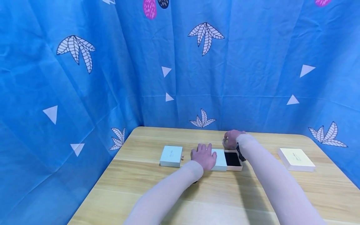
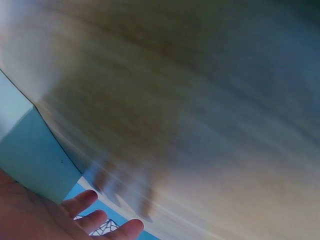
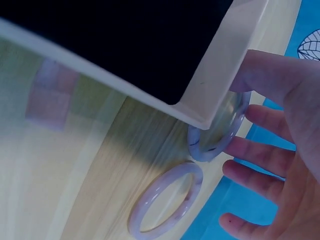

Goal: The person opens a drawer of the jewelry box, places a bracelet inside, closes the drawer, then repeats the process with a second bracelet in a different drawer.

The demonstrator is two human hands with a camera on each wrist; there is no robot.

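My left hand (image 1: pixel 203 157) rests against the left part of a light blue box (image 1: pixel 219 160), its fingers extended toward the back. In the left wrist view those fingers (image 2: pixel 82 202) reach past the end of the box. A drawer with black lining (image 1: pixel 232 159) sticks out of the box's right side. Behind that drawer, my right hand (image 1: pixel 232 139) pinches a pale lilac bangle (image 3: pixel 196 145) by its rim. The drawer corner hides part of the bangle and the thumb tip. A second pale bangle (image 3: pixel 138 216) lies beside it on the table.
Another light blue box (image 1: pixel 171 155), closed, lies to the left. Far to the right sits a cream-topped box (image 1: pixel 297 158). A pinkish tab (image 3: pixel 52 95) shows beside the drawer in the right wrist view. Blue curtain (image 1: pixel 208 78) hangs along the table's (image 1: pixel 146 184) back and left edges.
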